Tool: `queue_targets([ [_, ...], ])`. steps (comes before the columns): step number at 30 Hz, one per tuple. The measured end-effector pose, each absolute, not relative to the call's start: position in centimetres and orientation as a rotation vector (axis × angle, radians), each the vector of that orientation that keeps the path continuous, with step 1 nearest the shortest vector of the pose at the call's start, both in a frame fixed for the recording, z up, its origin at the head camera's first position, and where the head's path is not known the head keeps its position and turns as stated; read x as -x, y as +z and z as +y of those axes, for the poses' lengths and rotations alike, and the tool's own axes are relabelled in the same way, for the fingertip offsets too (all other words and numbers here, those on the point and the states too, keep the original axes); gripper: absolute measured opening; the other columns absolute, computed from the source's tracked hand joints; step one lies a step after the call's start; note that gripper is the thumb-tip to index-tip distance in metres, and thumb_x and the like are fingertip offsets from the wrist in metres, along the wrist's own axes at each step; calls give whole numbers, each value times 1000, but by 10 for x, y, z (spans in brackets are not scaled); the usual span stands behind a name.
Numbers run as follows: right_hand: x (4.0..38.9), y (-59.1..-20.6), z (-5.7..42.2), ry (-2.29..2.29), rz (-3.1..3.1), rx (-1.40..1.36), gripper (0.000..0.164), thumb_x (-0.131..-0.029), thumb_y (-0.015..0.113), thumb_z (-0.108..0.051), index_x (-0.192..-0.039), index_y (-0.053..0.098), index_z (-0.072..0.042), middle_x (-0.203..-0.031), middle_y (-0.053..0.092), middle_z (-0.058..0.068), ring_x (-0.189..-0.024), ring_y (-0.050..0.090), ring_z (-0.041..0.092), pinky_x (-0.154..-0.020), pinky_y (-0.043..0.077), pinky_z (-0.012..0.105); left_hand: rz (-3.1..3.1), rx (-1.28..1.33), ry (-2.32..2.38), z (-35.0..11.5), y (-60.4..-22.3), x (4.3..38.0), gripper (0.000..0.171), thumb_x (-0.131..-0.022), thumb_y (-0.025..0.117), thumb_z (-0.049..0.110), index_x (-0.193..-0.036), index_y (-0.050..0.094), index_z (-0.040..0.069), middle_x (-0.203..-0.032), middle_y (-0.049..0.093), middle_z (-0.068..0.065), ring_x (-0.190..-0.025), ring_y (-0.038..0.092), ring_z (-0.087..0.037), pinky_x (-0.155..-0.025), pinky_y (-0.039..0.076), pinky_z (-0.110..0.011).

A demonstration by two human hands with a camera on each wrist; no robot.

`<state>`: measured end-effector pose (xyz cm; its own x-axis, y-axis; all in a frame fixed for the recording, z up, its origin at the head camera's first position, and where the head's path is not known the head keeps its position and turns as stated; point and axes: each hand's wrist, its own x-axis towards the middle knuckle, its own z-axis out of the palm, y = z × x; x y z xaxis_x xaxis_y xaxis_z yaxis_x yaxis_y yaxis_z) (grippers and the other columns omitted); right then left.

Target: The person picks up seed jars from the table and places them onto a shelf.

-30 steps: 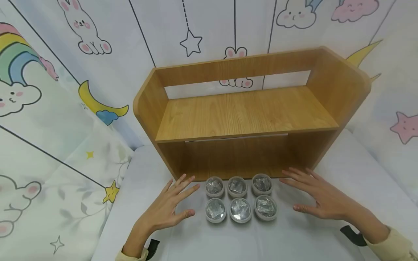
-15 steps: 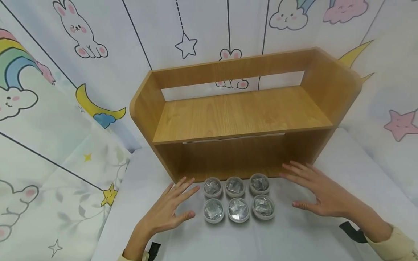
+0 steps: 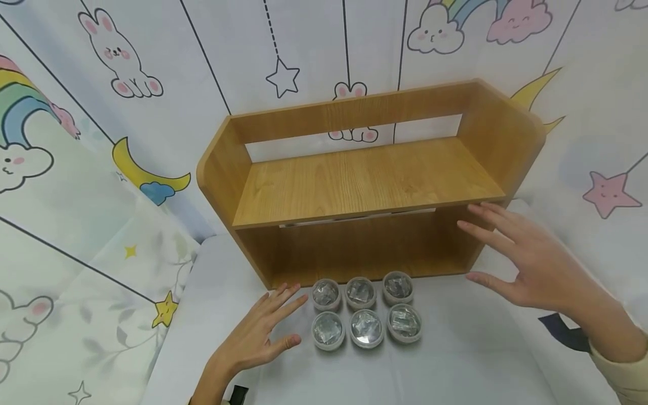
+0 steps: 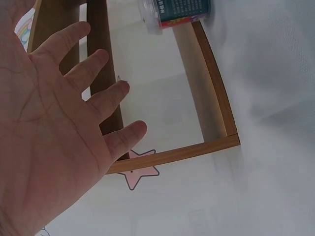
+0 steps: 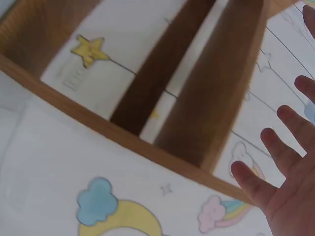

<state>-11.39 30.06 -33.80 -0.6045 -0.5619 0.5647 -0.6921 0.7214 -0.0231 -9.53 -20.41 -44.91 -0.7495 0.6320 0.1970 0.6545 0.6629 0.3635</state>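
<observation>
In the head view, several small round tubs point(image 3: 367, 329) with clear lids stand in two rows on the white table, before a wooden shelf point(image 3: 369, 174). Silvery, crinkled contents show through the lids. My left hand point(image 3: 255, 332) hovers left of the tubs, fingers spread, holding nothing. To their right and higher, my right hand point(image 3: 536, 259) is raised by the shelf's right side panel, its fingers spread and nothing in them. One tub point(image 4: 182, 10) shows a dark printed label in the left wrist view. The right wrist view has the shelf's edge point(image 5: 123, 137) beside my fingers.
The two-tier shelf has tall side panels and a slotted back. Behind it hangs a white cloth point(image 3: 304, 34) printed with rabbits, stars and clouds. A white-covered table point(image 3: 445, 365) extends in front of and beside the tubs.
My right hand has risen and moved right, away from the tubs. The left hand stays nearly where it was. The head view has shifted slightly; the tubs keep their arrangement.
</observation>
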Motion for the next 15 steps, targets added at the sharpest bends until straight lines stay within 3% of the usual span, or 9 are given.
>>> queue_targets([
  [3, 118, -320, 304, 291, -2333, -896, 83, -87, 47, -76, -141, 55, -13, -147, 46, 17, -139, 35, 39, -116, 22, 52, -2825, 1081, -654, -204, -449, 94, 69, -92, 62, 50, -154, 33, 36, -161, 21, 11, -147, 22, -28, -108, 25, -67],
  [6, 125, -302, 307, 284, -2251, -843, 83, -87, 47, -76, -137, 58, -10, -143, 49, 21, -137, 35, 43, -113, 25, 57, -2824, 1081, -654, -203, -448, 94, 67, -93, 59, 52, -153, 36, 32, -161, 21, 11, -147, 22, -28, -108, 25, -67],
  [15, 143, -266, 313, 367, -2049, -800, 84, -89, 54, -67, -133, 55, 4, -142, 46, 28, -134, 37, 47, -114, 27, 53, -2830, 1072, -659, -200, -449, 93, 67, -93, 57, 56, -152, 40, 29, -161, 20, 12, -147, 21, -24, -108, 25, -67],
])
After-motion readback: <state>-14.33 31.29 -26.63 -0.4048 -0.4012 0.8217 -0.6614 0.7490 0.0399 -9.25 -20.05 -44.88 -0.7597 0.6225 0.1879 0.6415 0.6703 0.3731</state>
